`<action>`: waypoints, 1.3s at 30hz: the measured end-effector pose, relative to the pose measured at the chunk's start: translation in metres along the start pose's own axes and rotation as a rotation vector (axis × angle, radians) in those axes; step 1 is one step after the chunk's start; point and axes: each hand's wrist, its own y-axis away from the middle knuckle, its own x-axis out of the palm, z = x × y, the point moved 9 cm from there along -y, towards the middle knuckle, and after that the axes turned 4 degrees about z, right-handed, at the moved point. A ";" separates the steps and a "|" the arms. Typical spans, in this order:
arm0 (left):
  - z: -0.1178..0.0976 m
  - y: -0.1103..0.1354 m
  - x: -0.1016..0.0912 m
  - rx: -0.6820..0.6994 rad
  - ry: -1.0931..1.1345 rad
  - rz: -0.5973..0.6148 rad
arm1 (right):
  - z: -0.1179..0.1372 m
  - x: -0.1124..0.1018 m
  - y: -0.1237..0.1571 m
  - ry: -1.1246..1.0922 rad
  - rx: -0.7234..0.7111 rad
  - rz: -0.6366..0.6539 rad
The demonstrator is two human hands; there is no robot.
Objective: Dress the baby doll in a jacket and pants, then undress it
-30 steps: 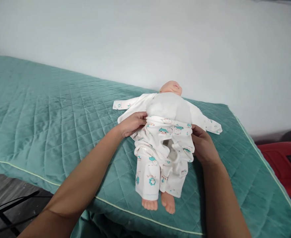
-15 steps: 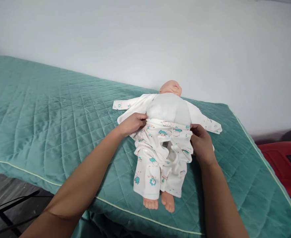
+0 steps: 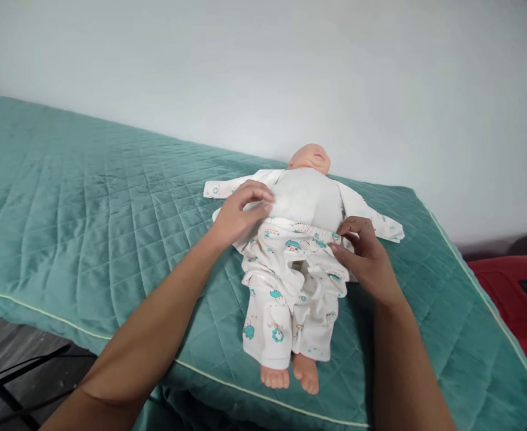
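A baby doll (image 3: 309, 158) lies on its back, its white cloth belly bare between the halves of an open white printed shirt (image 3: 368, 215). White printed pants (image 3: 270, 302) cover its legs and reach the waist, with an opening at the crotch; both feet stick out below. My left hand (image 3: 242, 215) is open over the doll's side, fingertips at the belly just above the waistband. At the opposite end of the waistband, my right hand (image 3: 366, 251) has its thumb and fingers apart, touching the pants. Neither hand grips the cloth.
The doll rests on a green quilted bedspread (image 3: 111, 209) with pale piping, close to a white wall (image 3: 227, 78). A red plastic object (image 3: 510, 287) stands beyond the right edge. Black metal bars (image 3: 12, 389) show at lower left.
Both hands have let go of the pants' waistband and their fingers have spread. My left hand has risen onto the belly; the right has shifted slightly inward. The doll's feet are slightly nearer me.
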 end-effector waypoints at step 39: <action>0.059 -0.029 0.018 -0.500 0.339 0.202 | -0.066 -0.005 -0.038 -0.603 0.425 -0.210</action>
